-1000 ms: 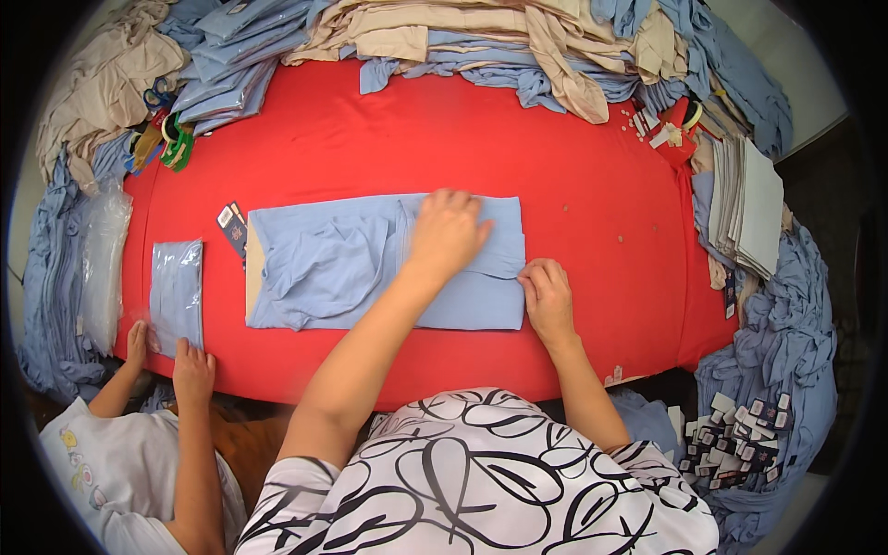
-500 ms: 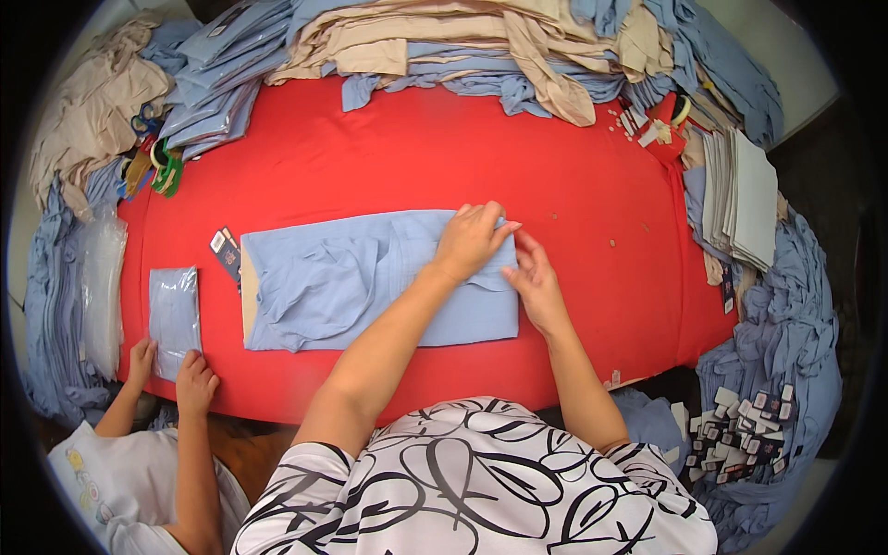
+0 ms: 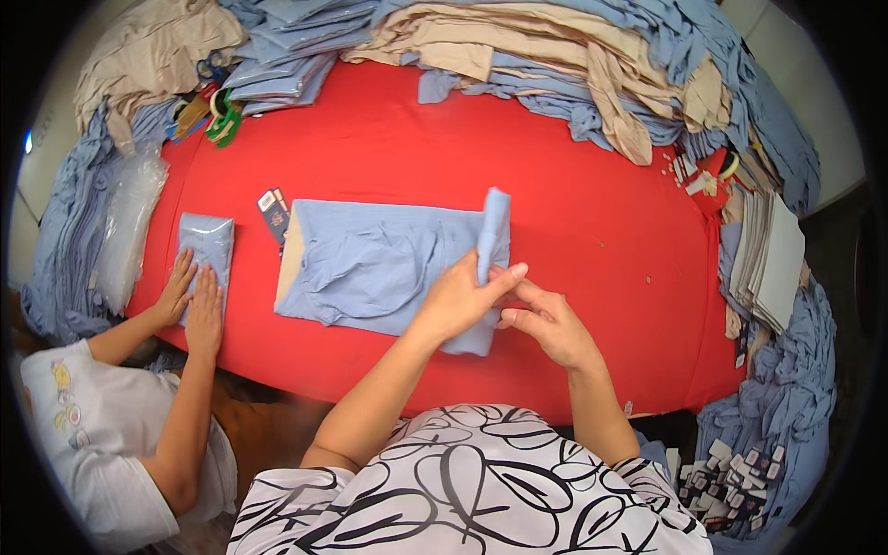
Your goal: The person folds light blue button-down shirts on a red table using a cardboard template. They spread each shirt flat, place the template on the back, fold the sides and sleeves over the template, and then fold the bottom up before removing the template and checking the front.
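A light blue garment (image 3: 370,264) lies flat on the red table (image 3: 573,185), over a beige card at its left end. My left hand (image 3: 458,301) pinches the garment's right edge and has it lifted and folded over toward the left. My right hand (image 3: 546,319) touches the same raised edge from the right, fingers against my left hand's fingertips.
A co-worker at the lower left presses both hands (image 3: 194,291) on a bagged blue garment (image 3: 205,242). A dark tag (image 3: 274,213) lies by the garment. Piles of blue and beige clothes (image 3: 518,46) line the far edge. Card sheets (image 3: 772,264) sit right, small tags (image 3: 731,462) lower right.
My hands went from pressing the garment's right part flat to pinching its right edge and lifting it over to the left. The co-worker's hands slid up onto the bagged garment.
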Demonstrator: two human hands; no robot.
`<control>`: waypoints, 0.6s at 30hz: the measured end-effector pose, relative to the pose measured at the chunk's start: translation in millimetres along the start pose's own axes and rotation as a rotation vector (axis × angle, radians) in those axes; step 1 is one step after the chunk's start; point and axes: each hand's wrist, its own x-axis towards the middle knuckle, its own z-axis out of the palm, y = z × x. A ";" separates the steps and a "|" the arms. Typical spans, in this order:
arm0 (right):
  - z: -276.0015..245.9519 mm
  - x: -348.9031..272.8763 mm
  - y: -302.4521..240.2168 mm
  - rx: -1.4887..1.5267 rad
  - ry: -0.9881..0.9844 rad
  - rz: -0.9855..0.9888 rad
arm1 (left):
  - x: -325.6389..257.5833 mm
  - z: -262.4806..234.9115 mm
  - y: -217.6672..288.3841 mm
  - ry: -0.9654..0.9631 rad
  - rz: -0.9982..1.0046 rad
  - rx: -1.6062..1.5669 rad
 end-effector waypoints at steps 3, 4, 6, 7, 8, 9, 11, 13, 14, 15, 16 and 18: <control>10.6 9.8 -8.6 0.170 -0.048 -0.115 | -1.9 -45.5 -16.2 0.059 -0.037 -0.009; -2.9 8.3 -3.9 0.296 -0.037 -0.131 | -0.9 -63.8 -13.9 0.053 -0.076 0.038; -11.5 4.2 -4.0 0.380 0.039 -0.154 | -8.7 -123.0 -43.8 0.310 -0.120 0.327; -16.0 2.9 -3.2 0.346 0.094 -0.097 | -10.9 -156.7 -44.3 0.296 -0.160 0.174; -19.7 1.8 -0.1 0.313 0.146 -0.036 | -12.9 -186.5 -45.2 0.281 -0.205 0.020; -20.3 1.6 3.4 0.279 0.194 0.027 | -14.9 -202.9 -56.0 0.351 -0.244 -0.050; -7.4 5.2 9.0 0.234 0.140 0.104 | -20.1 -245.4 -134.7 0.481 -0.263 0.383; -3.6 4.6 20.9 0.165 0.129 0.184 | -13.8 -239.8 -161.6 0.625 -0.251 0.854; -2.8 4.4 21.3 0.105 0.102 0.218 | -11.2 -236.1 -161.3 0.621 -0.264 0.828; -4.3 5.3 23.4 0.067 0.104 0.225 | -10.7 -233.5 -160.5 0.620 -0.279 0.803; -7.2 5.6 25.1 0.027 0.105 0.232 | -11.0 -228.9 -156.6 0.620 -0.293 0.776; -14.9 9.9 22.8 -0.066 0.106 0.204 | -20.2 -231.7 -156.6 0.564 -0.375 0.588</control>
